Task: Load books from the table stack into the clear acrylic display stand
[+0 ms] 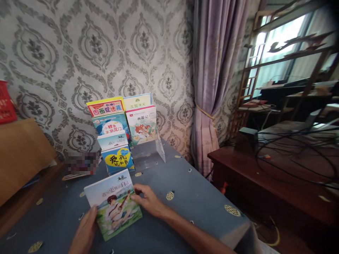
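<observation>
Book [116,215] cover-up over the near part of the table [180,218], on the near side of the clear rack [160,151]; my left hand [86,227] grips its left edge, my right hand [147,200] its right edge, higher up. Uneven holds: it could twist or slip if one loosens first. A careless push to the far side might bump the blue book [118,160] and, I judge, skid the rack.
</observation>
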Demonstrator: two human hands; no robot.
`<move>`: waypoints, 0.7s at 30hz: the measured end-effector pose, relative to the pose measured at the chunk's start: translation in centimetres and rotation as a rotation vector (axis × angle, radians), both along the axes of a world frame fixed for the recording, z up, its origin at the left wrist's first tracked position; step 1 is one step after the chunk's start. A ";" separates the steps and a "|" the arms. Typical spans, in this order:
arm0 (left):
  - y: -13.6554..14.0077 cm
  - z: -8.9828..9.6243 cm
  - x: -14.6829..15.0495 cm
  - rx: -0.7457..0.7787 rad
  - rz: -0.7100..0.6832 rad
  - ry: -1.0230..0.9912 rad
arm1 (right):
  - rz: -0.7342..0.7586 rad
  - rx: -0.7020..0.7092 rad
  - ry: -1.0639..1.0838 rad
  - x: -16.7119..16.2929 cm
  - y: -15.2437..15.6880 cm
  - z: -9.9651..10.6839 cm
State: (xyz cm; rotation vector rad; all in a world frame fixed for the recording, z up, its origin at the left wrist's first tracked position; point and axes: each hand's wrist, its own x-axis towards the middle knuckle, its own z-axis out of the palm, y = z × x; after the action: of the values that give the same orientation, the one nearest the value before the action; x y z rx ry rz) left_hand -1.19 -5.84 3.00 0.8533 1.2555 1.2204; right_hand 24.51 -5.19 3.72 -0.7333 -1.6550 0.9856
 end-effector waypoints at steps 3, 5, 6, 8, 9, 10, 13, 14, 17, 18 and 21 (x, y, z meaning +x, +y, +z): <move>-0.3 -0.2 -0.9 0.047 0.026 0.241 | 0.002 -0.003 -0.096 0.9 -0.2 0.0; -0.3 0.7 -1.2 0.121 -0.001 0.394 | 0.024 -0.018 -0.117 1.1 -0.1 0.3; -0.3 1.3 -1.2 0.166 -0.028 0.448 | 0.036 -0.029 -0.116 1.1 0.0 0.4; 0.0 2.8 -0.9 0.257 -0.086 0.551 | 0.054 -0.049 -0.116 1.1 0.4 0.7; 0.2 3.6 -0.6 0.298 -0.108 0.612 | 0.056 -0.055 -0.117 1.1 0.5 0.8; 0.4 4.3 -0.2 0.337 -0.130 0.679 | 0.053 -0.058 -0.120 1.2 0.8 1.0; 1.2 6.2 1.5 0.414 -0.149 0.785 | 0.004 -0.041 -0.127 1.9 1.5 1.6; 1.6 6.7 2.2 0.436 -0.145 0.798 | -0.020 -0.028 -0.122 2.4 1.7 1.8; 2.5 7.6 4.5 0.503 -0.153 0.840 | -0.107 0.032 -0.102 4.0 2.6 2.7; 2.8 7.8 5.3 0.526 -0.175 0.853 | -0.143 0.049 -0.105 4.6 2.8 3.0; 3.6 7.8 7.3 0.584 -0.266 0.872 | -0.255 0.067 -0.139 6.3 3.4 3.1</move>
State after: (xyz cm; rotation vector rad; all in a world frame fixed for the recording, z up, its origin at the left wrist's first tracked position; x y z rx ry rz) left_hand 6.13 -2.22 10.83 2.0664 1.3798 1.0231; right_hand 30.77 -1.84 6.84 -0.9591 -1.6561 0.7093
